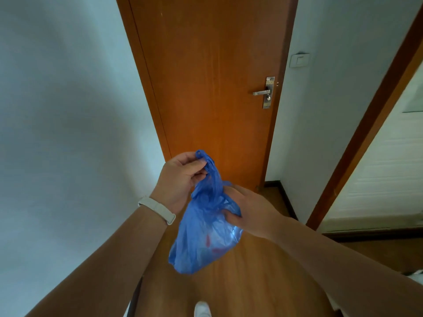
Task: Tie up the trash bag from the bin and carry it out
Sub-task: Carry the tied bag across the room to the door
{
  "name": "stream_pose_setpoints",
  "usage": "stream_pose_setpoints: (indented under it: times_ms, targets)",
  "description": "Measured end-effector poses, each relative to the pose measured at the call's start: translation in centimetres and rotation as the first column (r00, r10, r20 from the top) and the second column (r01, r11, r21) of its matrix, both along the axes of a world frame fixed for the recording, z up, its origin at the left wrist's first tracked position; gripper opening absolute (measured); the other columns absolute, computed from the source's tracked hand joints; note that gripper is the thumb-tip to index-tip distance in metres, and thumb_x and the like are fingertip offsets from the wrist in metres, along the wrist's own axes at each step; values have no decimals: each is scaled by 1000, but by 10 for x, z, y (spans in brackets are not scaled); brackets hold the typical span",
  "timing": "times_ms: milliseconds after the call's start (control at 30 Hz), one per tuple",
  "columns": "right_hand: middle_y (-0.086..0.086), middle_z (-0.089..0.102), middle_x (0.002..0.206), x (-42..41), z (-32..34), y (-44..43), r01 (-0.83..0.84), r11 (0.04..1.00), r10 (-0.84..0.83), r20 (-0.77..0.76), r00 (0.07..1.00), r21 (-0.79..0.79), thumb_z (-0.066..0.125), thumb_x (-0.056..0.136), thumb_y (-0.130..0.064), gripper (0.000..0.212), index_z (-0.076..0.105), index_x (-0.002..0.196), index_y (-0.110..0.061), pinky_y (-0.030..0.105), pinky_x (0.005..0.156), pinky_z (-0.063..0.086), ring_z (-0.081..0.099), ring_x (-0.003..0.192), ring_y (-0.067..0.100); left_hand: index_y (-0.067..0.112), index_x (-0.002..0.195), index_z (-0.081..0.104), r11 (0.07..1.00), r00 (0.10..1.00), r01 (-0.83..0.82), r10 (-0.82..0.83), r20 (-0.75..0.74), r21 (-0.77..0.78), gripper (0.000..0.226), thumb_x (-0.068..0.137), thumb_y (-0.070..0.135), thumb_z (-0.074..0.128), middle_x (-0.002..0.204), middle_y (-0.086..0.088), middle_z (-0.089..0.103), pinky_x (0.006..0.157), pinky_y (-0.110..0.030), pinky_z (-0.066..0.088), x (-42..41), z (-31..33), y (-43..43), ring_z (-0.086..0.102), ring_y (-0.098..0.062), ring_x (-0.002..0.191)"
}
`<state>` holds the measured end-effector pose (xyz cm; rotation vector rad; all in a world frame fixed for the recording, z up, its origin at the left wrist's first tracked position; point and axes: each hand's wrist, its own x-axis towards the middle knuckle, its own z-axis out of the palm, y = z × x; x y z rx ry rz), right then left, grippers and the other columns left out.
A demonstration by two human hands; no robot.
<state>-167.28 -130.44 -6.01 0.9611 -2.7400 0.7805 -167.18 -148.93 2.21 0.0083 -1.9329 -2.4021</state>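
Closed door [212, 88] ahead; left hand [180, 179] pinches the bag [203, 243] handles up high, right hand [249, 211] clamps the gathered neck, keeping it shut for carrying.

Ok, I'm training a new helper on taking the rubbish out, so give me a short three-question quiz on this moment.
1. True or false: the wooden door ahead is shut.
2. Which hand pinches the gathered top of the blue trash bag? A) left hand B) right hand C) neither
3. Fill in: the door handle sits on the door's ___ side as seen here.

Key: 1 true; 2 A; 3 right. The right hand grips the bag's side, lower down.
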Motion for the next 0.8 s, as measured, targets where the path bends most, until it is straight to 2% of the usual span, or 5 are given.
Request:
stream_pose_setpoints:
  times_ms: [167,300,533,800]
  targets:
    - [-6,57,127,-85,-9,-30,25,1000,-26,30,999,9,59,88,-34,48,45,133,-26,21,84,43,53,108,11,4,96,65,995,998,32,-36,46,92,15,89,-2,54,82,-7,68,66,-20,54,-92,-15,-31,64,-13,72]
    - [-6,57,125,-149,-6,-56,50,998,-52,39,998,45,56,89,-40,48,42,134,-28,30,83,51,57,103,12,3,98,65,991,995,56,-65,73,121,15,89,-1,54,80,-6,70,66,-19,54,-160,-15,-57,65,-13,73]
    - [-5,58,124,-252,-2,-91,58,998,-58,-4,998,38,56,88,-40,50,42,135,-29,37,79,52,58,101,15,7,89,67,991,996,68,-73,44,117,15,88,-2,55,79,-6,68,65,-19,54,-257,-3,-92,63,-13,71]
    - [-7,56,127,-347,-7,-113,0,1000,0,0,1000,6,56,89,-41,49,40,135,-30,36,76,53,59,100,15,7,89,67,996,999,11,-14,39,91,15,88,-2,55,75,-2,70,67,-20,55,-339,-2,-114,63,-11,68]
